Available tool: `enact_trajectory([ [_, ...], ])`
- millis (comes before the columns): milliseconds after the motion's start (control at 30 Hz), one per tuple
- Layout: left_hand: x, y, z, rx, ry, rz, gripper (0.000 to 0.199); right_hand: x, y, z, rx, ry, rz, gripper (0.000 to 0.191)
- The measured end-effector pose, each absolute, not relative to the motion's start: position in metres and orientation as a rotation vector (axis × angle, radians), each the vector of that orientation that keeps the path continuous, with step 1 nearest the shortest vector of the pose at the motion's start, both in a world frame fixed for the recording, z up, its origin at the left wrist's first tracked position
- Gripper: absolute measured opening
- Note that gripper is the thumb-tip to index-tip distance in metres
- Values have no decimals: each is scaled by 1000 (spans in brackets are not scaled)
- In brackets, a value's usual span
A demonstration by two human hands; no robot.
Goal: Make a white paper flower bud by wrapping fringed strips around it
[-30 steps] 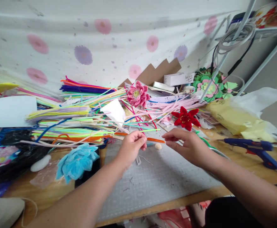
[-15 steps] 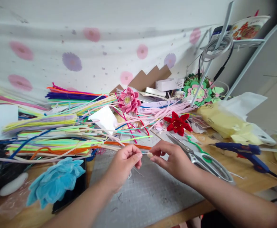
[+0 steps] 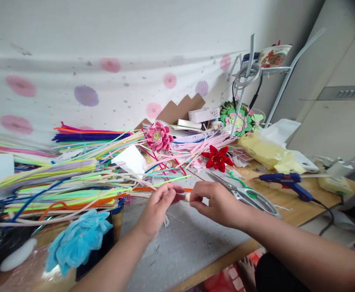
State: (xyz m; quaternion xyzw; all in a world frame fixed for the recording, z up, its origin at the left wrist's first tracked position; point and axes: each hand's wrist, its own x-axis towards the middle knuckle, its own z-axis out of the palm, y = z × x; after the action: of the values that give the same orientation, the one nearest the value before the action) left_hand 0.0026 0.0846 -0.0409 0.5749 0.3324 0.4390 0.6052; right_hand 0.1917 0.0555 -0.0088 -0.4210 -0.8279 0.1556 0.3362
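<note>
Above the grey cutting mat, my left hand has its thumb and fingers bent together, and what lies between them is too small to make out. Close to its fingertips, my right hand pinches a small cream-coloured piece. White threads lie on the mat below my left hand. Silver scissors rest just beyond my right hand, and a red felt-like flower sits behind them.
Bundles of coloured fuzzy stems cover the left and back. A blue fuzzy flower is at front left, a pink flower at the back. A blue glue gun with its cord lies on the right, near a yellow bag.
The view has shifted, showing more floor and cabinet at the right. My hands are closer together, and my right hand's fingers have curled in more around the small piece.
</note>
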Motion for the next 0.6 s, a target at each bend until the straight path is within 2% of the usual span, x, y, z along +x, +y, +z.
enact_trajectory([
  [233, 12, 75, -35, 1413, 762, 880, 27, 185, 53, -5, -1118, -2327, 177, 11],
  [600, 16, 75, -43, 1517, 935, 713, 13, 198, 54, -25, -1049, -2398, 108, 11],
])
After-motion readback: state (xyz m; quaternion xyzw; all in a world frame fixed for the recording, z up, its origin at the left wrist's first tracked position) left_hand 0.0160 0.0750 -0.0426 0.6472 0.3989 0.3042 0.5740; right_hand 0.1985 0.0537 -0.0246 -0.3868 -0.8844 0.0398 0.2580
